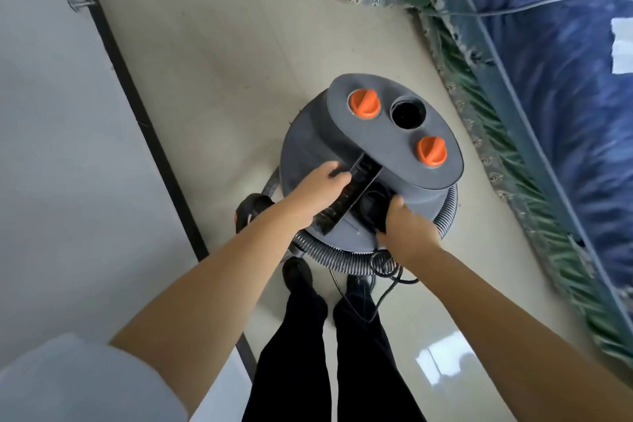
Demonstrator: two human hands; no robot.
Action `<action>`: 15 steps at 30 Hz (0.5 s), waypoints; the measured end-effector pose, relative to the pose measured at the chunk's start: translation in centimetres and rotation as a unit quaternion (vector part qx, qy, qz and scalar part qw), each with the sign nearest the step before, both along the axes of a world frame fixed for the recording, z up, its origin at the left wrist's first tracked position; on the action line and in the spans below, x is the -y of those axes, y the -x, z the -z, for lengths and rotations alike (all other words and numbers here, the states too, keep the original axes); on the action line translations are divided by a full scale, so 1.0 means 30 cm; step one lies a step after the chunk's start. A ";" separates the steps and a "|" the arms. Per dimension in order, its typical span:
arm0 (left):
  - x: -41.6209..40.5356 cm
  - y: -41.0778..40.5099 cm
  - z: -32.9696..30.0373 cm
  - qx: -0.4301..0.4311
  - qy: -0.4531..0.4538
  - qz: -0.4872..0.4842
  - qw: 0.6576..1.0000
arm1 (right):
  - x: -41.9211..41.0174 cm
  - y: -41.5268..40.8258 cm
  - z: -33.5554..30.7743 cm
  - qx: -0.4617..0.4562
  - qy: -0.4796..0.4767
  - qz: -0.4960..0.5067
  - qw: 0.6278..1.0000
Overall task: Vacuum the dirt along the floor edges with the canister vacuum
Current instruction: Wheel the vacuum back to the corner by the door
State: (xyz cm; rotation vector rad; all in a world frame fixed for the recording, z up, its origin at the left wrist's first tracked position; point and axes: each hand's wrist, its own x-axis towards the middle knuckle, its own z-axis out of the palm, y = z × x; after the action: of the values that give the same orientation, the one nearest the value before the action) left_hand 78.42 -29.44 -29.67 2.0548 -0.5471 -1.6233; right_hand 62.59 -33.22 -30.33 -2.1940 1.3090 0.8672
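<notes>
Head view, looking straight down. Floor (219, 55) is pale glossy tile, running between wall (44, 134) on the left and bed (555, 86) on the right. Dark baseboard (137, 103) runs diagonally along the wall's foot. Bed cover is blue floral with a lace-trimmed green skirt hanging to the floor; a thin white cable (534, 3) lies across it.

Vacuum (370, 161), a grey round canister, stands on the floor mid-frame, between baseboard and bed, nearer the bed, just ahead of the person's feet. Its raised top has two orange knobs (364, 104) and an open black port (408, 112) between them. Grey ribbed hose (329, 252) coils round the canister base; a black cord (387, 288) trails near the feet. A black part with an orange spot (251, 211) sticks out at the canister's left; can't tell what it is.

Black handle (356, 192) crosses the lid. Left hand (313, 190) is on the handle's left side, fingers curled over its edge, gripping it. Right hand (407, 226) grips the black rim part at the handle's right end, thumb up on the lid. Hands are apart, one each side of the handle.

Person wears black trousers (329, 353), dark shoes (297, 272), pale short sleeve (78, 384) at the lower left.
</notes>
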 end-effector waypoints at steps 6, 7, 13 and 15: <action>0.005 -0.039 0.069 0.028 -0.044 0.012 0.999 | 0.007 -0.139 0.017 0.031 0.034 -0.049 0.998; 0.007 -0.043 0.081 0.067 -0.037 0.038 0.996 | 0.008 -0.138 0.014 0.042 0.031 -0.043 0.998; 0.040 -0.105 0.107 0.242 0.047 0.275 0.929 | 0.028 -0.093 0.014 0.109 0.006 -0.036 0.993; 0.070 -0.110 0.105 0.255 0.070 0.337 0.904 | 0.048 -0.091 0.023 0.120 -0.015 -0.036 0.992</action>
State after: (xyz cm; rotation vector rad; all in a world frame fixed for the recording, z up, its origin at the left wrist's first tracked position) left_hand 81.70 -31.55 -32.82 2.3160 -1.6581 -1.2703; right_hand 65.32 -34.65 -31.01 -2.2521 1.1027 0.6212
